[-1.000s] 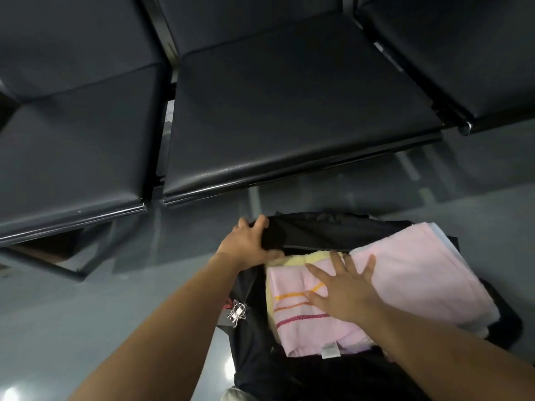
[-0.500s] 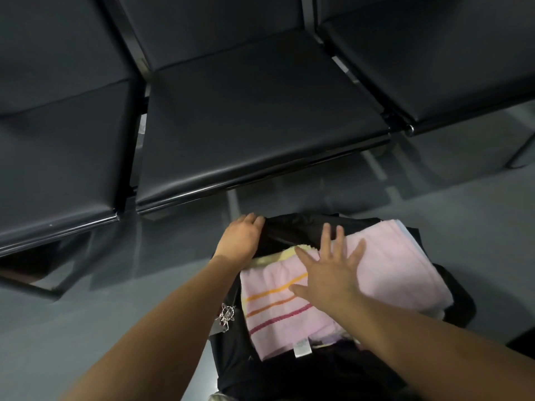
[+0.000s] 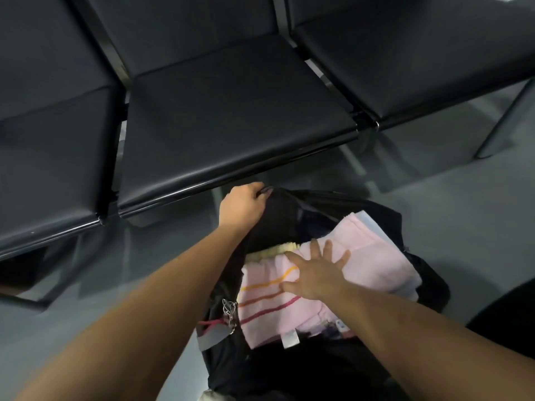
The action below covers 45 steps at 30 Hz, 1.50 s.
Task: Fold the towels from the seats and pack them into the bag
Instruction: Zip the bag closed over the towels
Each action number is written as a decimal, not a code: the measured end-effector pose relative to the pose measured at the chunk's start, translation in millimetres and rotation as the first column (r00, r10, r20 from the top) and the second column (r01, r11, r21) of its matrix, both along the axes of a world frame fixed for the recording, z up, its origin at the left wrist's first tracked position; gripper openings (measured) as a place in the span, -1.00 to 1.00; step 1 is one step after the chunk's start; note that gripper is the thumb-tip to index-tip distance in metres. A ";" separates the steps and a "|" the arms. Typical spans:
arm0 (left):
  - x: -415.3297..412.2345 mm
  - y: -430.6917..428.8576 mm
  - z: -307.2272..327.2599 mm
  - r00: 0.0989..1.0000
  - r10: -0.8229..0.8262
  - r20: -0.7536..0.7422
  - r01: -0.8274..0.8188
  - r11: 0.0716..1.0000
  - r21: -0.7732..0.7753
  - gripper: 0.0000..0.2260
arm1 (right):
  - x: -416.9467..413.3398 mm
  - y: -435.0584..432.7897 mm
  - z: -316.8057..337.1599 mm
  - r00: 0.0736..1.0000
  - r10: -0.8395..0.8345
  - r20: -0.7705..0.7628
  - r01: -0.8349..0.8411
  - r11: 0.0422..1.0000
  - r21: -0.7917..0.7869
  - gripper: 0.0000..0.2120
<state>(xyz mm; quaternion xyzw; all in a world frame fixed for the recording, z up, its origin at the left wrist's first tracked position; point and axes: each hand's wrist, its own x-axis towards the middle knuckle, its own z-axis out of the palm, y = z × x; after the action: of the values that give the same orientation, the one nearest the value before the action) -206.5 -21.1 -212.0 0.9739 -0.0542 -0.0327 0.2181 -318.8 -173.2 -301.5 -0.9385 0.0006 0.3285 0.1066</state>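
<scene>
- Nearest to the person, the black fabric bag [image 3: 289,371] lies open on the grey floor [image 3: 463,212]. A small metal key clip [image 3: 229,309] hangs at its left edge.
- In the bag's mouth lies the folded pink terry towel with orange and red stripes [image 3: 376,264], its white label [image 3: 290,340] at the near edge. Its long axis runs from the bag's near-left corner up toward the far-right corner, where its end rides over the right rim rather than inside it.
- The right hand [image 3: 315,273] lies flat on the middle of that towel. Its fingers are straight and spread, pointing toward the bag's far edge, pressing and gripping nothing.
- Just beyond its fingertips, a pale yellow towel [image 3: 275,251] shows from under the pink one, toward the bag's left side.
- At the far-left corner, the left hand [image 3: 241,206] has its fingers curled round the bag's rim and holds it up and away from the towels.
- I'd say the push must go down and toward that lifted rim. The right hand is the one on the towel, and the overhanging far-right end needs tucking.
- Behind, the row of black padded seats [image 3: 231,111] shows no towels.
</scene>
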 end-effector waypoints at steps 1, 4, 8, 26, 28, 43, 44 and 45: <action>-2.7 1.0 4.2 1.000 -0.012 -0.003 0.012 1.000 -0.019 -0.74 | -2.4 0.5 -0.1 1.000 -0.001 0.005 0.001 1.000 -0.004 -0.18; -10.7 4.4 0.6 0.998 -0.052 0.045 0.052 0.999 -0.014 -0.82 | -6.4 2.5 0.3 1.000 0.007 0.015 -0.007 1.000 -0.007 -0.17; -11.0 -3.9 0.1 0.969 -0.244 -0.033 0.246 0.964 0.098 -0.54 | -6.7 2.8 5.3 0.999 -0.033 0.019 0.033 0.999 0.018 -0.10; -41.5 -27.0 30.3 0.964 -0.262 0.053 0.248 0.950 0.189 -0.67 | -5.4 -16.8 16.4 0.985 -0.155 -0.075 0.156 0.988 0.017 0.03; -58.8 -19.4 21.9 0.905 -0.393 -0.164 0.426 0.845 0.323 -0.71 | -5.2 -20.2 20.9 0.983 -0.175 -0.057 0.177 0.983 0.039 -0.01; -147.8 -1.8 -13.2 0.897 -0.226 -0.380 0.365 0.863 0.349 -0.71 | -41.1 -59.3 46.4 0.809 0.578 0.108 -0.576 0.816 -0.058 -0.14; -154.4 -6.3 -16.2 0.892 -0.226 -0.392 0.378 0.849 0.369 -0.75 | -42.0 -59.8 39.4 0.802 0.596 0.046 -0.592 0.803 -0.073 -0.09; -159.2 -11.7 -18.9 0.890 -0.243 -0.385 0.395 0.832 0.389 -0.76 | -42.2 -59.8 34.2 0.789 0.614 0.012 -0.610 0.786 -0.096 -0.06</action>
<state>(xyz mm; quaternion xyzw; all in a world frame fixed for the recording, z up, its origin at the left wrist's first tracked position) -365.7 -32.8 -230.9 0.9555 -0.1727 -0.2383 -0.0202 -361.1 -233.0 -267.3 -0.8985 -0.2913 0.3250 -0.0468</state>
